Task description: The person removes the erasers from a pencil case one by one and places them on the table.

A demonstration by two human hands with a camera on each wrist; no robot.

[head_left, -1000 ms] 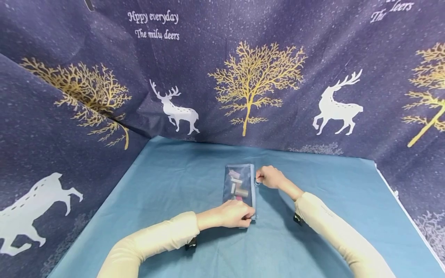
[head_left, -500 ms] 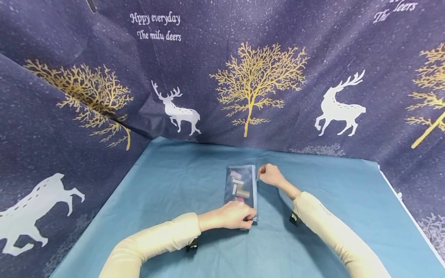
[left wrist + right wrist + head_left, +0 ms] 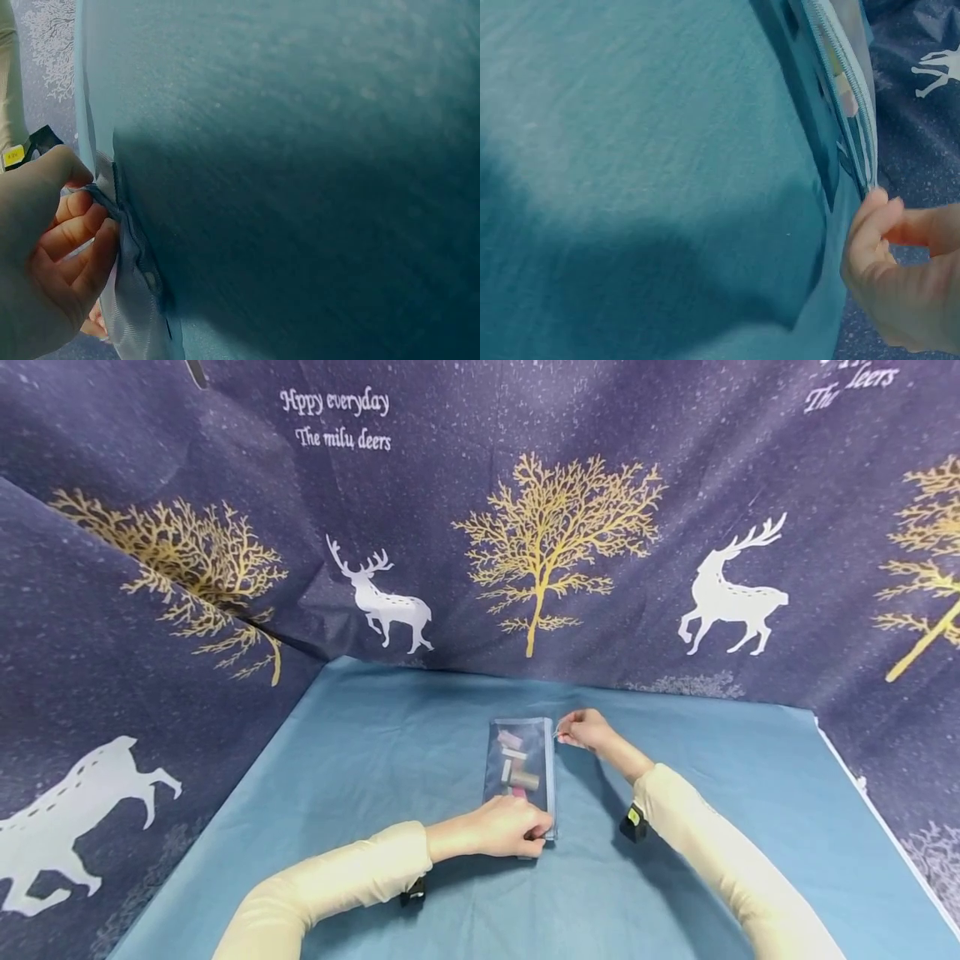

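Mesh pouch (image 3: 533,745) on creased blue cloth (image 3: 390,760), long axis near-to-far, straight zipper (image 3: 550,777) edge facing the person's right. Zipper's parted in right wrist view. Inside, through sheer mesh: small pink, white, brown pieces (image 3: 524,780). Left hand (image 3: 501,827) pinches near zipper end; right hand (image 3: 590,731) pinches far end.

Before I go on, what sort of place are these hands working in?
Probably a makeshift, fabric-lined indoor booth: a blue cloth lies spread beneath the work, and dark hangings, printed with white deer and golden trees, rise behind it.
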